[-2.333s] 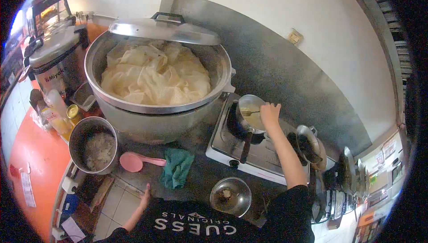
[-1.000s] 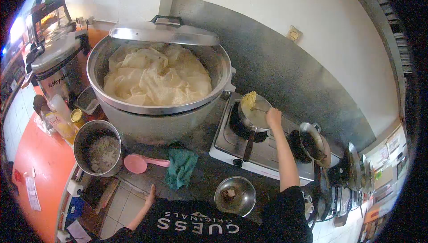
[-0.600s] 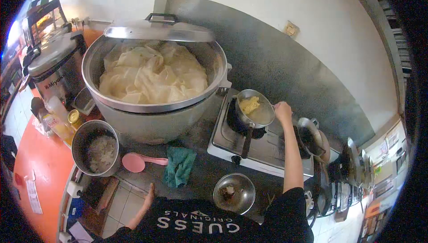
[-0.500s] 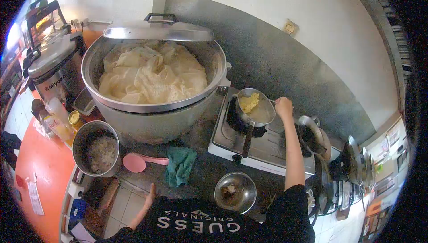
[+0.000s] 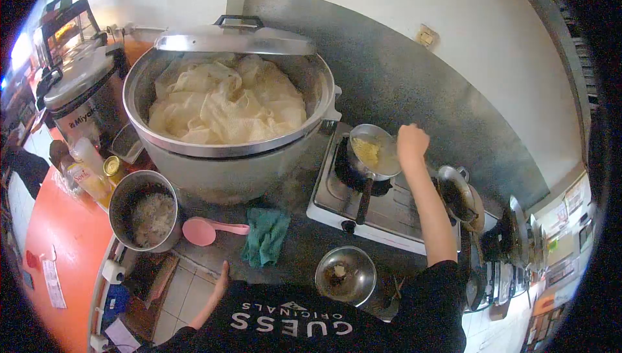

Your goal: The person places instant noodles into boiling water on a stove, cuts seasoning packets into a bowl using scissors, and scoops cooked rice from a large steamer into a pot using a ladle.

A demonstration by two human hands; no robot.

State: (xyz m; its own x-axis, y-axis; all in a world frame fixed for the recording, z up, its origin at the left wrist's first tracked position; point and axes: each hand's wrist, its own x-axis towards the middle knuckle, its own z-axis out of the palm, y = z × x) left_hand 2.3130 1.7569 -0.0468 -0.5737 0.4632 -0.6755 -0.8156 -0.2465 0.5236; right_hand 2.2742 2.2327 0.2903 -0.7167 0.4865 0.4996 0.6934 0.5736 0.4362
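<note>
My right hand (image 5: pixel 413 147) is closed above the right rim of a small saucepan (image 5: pixel 383 134) on the stove. It grips a thin metal utensil whose lower end goes into the pan; its kind is unclear. Yellow noodles (image 5: pixel 367 153) sit in cloudy liquid inside, and the pan's dark handle (image 5: pixel 364 202) points toward me. Down at the counter's front edge rests my left hand (image 5: pixel 221 280), fingers stretched out and holding nothing. Nearest to it are a pink ladle-like scoop (image 5: pixel 199 232) and a green cloth (image 5: pixel 267 236).
A huge cooker (image 5: pixel 223 171) lined with pale cloth stands left of the stove (image 5: pixel 324 204). A metal pot (image 5: pixel 146 213) with whitish contents sits front left. A steel bowl (image 5: pixel 346 275) lies before me. More pans (image 5: pixel 457 191) stand to the right.
My right hand has shifted slightly up, and the noodles lie lower in the pan than before. The view has moved a little. My left hand stays at the counter edge.
</note>
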